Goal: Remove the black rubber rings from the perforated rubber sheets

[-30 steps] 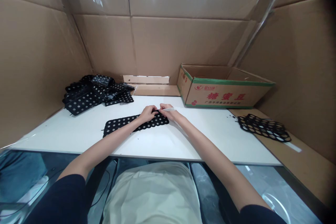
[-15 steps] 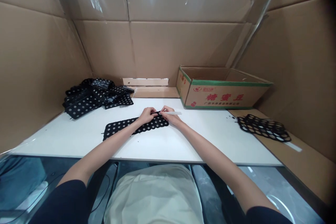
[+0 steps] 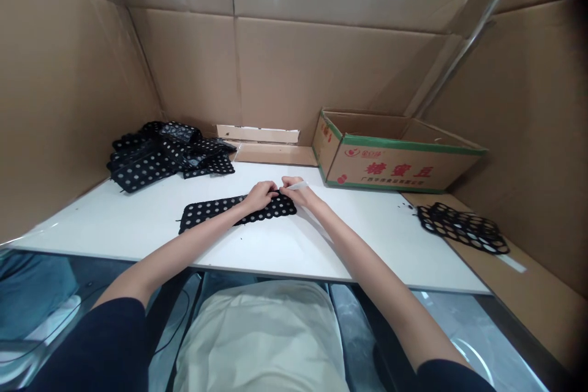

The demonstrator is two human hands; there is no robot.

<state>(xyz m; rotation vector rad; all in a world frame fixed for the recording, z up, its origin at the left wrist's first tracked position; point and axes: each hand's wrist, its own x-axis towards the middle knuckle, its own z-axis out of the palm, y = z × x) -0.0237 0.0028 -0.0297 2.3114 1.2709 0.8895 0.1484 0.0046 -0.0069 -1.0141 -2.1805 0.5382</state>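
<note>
1. The cardboard walls (image 3: 285, 67) stand around the whole work place on three sides, and a clear plastic sheet hangs over the upper part of them.
2. The white table (image 3: 138, 226) lies in front of the person, and all the work happens on its middle part.
3. The open cardboard box (image 3: 395, 156) with a green stripe stands at the back right of the table, against the wall. What is inside I cannot see.
4. A pile of black mats (image 3: 160, 156) with pale dots lies at the back left corner. They look the same as the mat in hand, so I judge they wait for their turn.
5. The black netting (image 3: 462, 228), with open holes and no dots, lies apart on the brown board at the right. I judge this is a finished or separated piece, but I cannot be sure.
6. The dotted mat (image 3: 215, 211) lies flat in the middle of the table, under both hands at its right end. Nearly all its holes are filled, so the work on it seems near the beginning.
7. The left hand (image 3: 261, 195) rests on the mat with fingers curled, pressing the far edge.
8. The right hand (image 3: 297, 193) is closed around a thin white tool (image 3: 297, 185), its tip at the mat beside the left fingers.
</note>
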